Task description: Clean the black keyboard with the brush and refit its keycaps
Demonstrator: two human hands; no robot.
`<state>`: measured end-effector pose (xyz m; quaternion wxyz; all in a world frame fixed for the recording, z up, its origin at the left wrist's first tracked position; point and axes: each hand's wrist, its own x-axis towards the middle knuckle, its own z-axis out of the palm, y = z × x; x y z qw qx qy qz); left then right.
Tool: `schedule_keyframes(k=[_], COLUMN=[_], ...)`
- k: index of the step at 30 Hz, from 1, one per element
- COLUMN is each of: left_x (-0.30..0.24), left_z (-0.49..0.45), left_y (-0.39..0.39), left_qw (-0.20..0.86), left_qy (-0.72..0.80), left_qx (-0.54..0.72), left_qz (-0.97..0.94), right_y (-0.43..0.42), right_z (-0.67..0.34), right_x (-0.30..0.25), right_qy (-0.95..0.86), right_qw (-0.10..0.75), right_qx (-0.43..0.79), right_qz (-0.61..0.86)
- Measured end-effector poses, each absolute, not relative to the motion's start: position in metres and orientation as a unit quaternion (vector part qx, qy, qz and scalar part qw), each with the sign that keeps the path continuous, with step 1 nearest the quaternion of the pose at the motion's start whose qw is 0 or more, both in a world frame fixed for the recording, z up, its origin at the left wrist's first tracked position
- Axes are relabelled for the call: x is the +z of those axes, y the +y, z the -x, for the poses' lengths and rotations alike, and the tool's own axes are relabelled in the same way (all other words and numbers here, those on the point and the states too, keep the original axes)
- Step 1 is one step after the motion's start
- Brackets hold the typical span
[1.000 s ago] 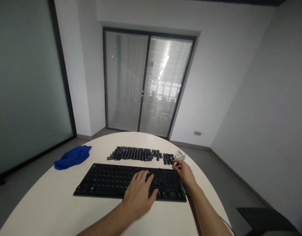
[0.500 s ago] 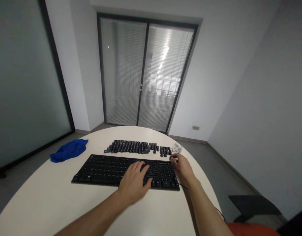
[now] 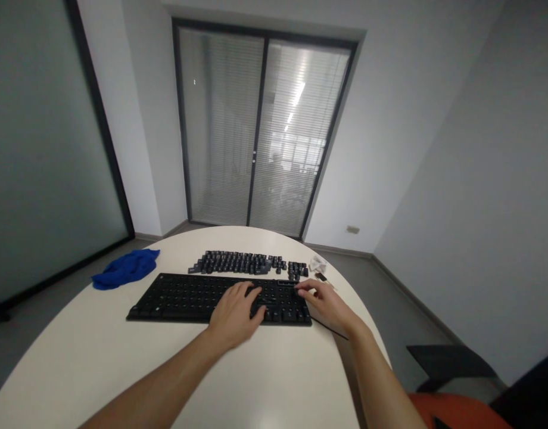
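A black keyboard (image 3: 184,296) lies across the white round table (image 3: 122,369). My left hand (image 3: 233,313) rests flat on its right half, fingers stretched out and open. My right hand (image 3: 325,302) sits at the keyboard's right end, fingers curled toward the top right corner; whether they pinch anything is too small to see. Behind the keyboard, several loose black keycaps (image 3: 242,262) lie in rows, with a smaller cluster (image 3: 298,270) at the right.
A crumpled blue cloth (image 3: 124,268) lies at the table's left. A small white crumpled item (image 3: 317,263) and a small dark piece (image 3: 321,276) sit beyond my right hand. A black cable (image 3: 330,330) runs off the table's right edge. Glass doors with blinds stand behind.
My right hand drew back from the loose keycaps to the keyboard's right end. The camera tilted, so the table sits higher in view. The left hand stays on the keyboard.
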<state>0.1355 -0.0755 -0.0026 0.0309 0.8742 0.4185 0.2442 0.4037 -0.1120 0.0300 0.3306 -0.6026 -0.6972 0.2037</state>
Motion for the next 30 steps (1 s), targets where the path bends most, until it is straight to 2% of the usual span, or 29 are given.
schedule_keyframes(k=[12, 30], left_x=[-0.006, -0.006], left_z=[-0.136, -0.136], left_y=[-0.075, -0.075], left_qw=[0.035, 0.036], left_qy=[0.421, 0.42], left_qx=[0.252, 0.254], left_qz=[-0.871, -0.871], right_y=[-0.112, -0.111], right_z=[-0.409, -0.408], right_x=[0.025, 0.023], right_qy=[-0.693, -0.692], right_qw=[0.262, 0.27], right_qx=[0.258, 0.285], right_qz=[0.62, 0.605])
